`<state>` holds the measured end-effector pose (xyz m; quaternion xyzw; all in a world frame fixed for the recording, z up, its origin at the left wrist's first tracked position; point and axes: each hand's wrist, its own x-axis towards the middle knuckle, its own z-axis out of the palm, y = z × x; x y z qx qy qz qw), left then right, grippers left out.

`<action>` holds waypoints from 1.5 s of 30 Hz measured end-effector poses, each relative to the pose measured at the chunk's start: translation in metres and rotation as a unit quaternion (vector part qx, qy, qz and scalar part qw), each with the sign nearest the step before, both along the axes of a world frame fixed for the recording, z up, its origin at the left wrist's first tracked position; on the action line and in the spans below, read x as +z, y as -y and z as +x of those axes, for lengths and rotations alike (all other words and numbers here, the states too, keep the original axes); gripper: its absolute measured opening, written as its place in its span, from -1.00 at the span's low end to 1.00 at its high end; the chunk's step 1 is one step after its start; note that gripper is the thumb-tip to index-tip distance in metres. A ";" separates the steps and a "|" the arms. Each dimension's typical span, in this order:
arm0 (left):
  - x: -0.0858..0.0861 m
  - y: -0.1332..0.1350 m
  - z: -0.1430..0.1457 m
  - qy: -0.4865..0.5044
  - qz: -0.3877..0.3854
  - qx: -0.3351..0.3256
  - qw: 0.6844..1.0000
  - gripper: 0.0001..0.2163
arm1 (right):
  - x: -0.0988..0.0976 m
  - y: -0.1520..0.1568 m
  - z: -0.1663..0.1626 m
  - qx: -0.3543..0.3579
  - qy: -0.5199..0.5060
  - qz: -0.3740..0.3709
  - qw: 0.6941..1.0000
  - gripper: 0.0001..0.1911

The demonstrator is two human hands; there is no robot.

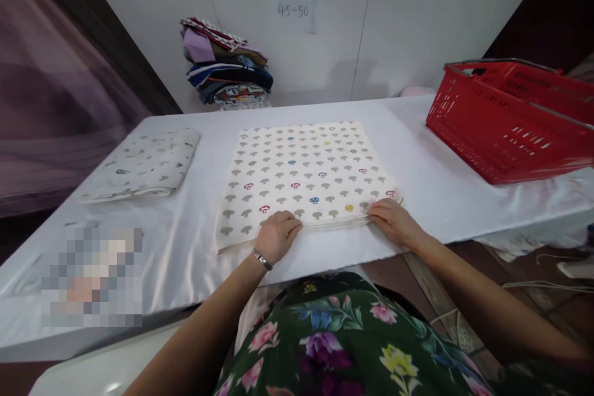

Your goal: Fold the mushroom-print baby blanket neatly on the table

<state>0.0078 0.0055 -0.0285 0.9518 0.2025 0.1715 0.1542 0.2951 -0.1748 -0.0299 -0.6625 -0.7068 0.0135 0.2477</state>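
Note:
A white cloth printed with small mushrooms lies folded in flat layers in front of me on the table. My left hand grips its near edge left of the middle, fingers closed on the fabric. Close to the cloth's near right corner, my right hand pinches the same edge between thumb and fingers. Mostly grey mushrooms cover the print, with a few in red, blue, yellow and green. To the left rests another folded white cloth with a scattered print.
A white-covered table stands against a pale wall. At the back left is a stack of folded fabrics. A red plastic basket sits at the right end. Something blurred out lies at the front left.

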 end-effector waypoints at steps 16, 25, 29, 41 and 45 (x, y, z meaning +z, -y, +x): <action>-0.003 0.007 0.001 -0.014 0.103 0.033 0.994 -0.80 | 0.005 -0.002 0.000 -0.013 0.056 -0.021 0.998 -0.75; -0.003 0.008 0.000 -0.005 0.127 0.018 0.992 -0.79 | 0.003 0.000 0.000 0.022 0.129 -0.041 0.991 -0.74; -0.004 0.008 -0.001 -0.004 0.128 0.018 0.992 -0.81 | 0.011 0.001 0.000 0.044 0.134 -0.063 0.988 -0.73; -0.002 0.007 -0.001 -0.013 0.106 0.008 0.994 -0.82 | 0.008 -0.005 0.011 0.054 0.141 -0.108 0.983 -0.73; -0.002 0.008 0.002 -0.008 0.102 0.003 0.995 -0.82 | 0.008 -0.007 0.014 0.035 0.117 -0.096 0.988 -0.71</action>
